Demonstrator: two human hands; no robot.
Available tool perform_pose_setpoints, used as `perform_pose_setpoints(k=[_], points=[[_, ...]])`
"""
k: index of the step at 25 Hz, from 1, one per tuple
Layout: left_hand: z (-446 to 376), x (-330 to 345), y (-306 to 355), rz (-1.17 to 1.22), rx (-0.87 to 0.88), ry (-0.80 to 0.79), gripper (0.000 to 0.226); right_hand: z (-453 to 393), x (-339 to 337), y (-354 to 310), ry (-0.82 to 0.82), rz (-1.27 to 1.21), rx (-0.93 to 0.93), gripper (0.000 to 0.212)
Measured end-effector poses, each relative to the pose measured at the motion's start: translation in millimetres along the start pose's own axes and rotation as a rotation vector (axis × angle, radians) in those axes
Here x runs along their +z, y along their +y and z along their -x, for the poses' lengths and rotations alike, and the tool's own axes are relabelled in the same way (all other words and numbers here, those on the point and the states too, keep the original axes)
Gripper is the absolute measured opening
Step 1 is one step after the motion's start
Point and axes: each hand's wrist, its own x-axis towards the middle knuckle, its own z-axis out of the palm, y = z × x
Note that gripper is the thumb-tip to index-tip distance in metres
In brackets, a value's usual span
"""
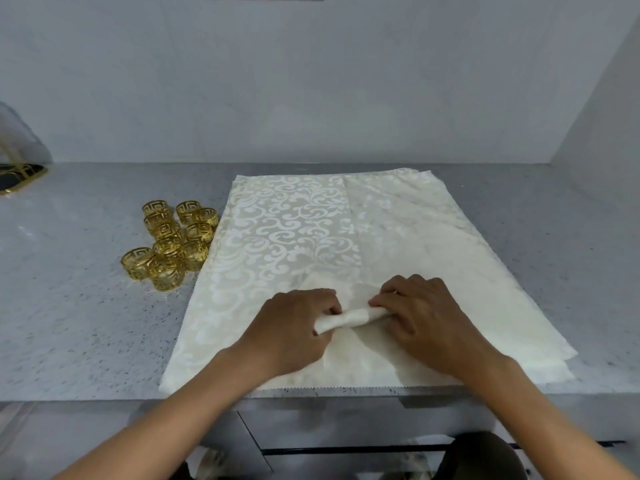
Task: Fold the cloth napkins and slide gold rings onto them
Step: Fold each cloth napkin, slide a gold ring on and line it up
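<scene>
Grey speckled countertop [86,306] fills the frame. At lower centre, the left hand [294,327] and right hand [426,320] each grip an end of a rolled napkin [353,318] atop flat cream napkins [311,237]; gold rings [173,237] cluster at centre left.

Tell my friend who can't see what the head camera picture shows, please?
Two hands, left hand and right hand, grip a rolled cream napkin over a stack of flat patterned napkins on a grey speckled counter. A cluster of gold rings sits to the left.
</scene>
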Motion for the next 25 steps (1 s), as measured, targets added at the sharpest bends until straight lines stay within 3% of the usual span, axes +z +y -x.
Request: perform_pose_setpoints(k=[2, 4, 8, 10, 13, 19, 23, 25], points=[[-12, -12, -8, 0.153, -0.083, -0.059, 0.014, -9, -10, 11, -0.111, -0.101, -0.010, 0.032], [-24, -25, -16, 0.314, -0.185, -0.133, 0.018, -18, -22, 21, -0.211, -0.347, 0.096, 0.020], [-36, -34, -33, 0.738, -0.343, -0.224, 0.029, -24, -27, 31, -0.145, -0.710, 0.338, 0.010], [-41, -32, -39, 0.675, -0.365, -0.189, 0.027, -24, -22, 30, -0.099, -0.725, 0.411, 0.007], [-45, -26, -40, 0.393, -0.301, -0.142, 0.020, -22, -20, 33, -0.066, -0.704, 0.435, 0.010], [-43, -12, -46, 0.144, -0.169, -0.001, 0.021, -7, -27, 33, -0.027, -0.543, 0.382, 0.014], [-38, -4, -52, 0.139, -0.077, 0.088, 0.023, 3, -18, 27, 0.083, 0.018, 0.068, 0.008], [-38, -1, -51, 0.054, 0.082, 0.137, 0.022, 9, -14, 20, 0.109, 0.172, 0.029, 0.009]])
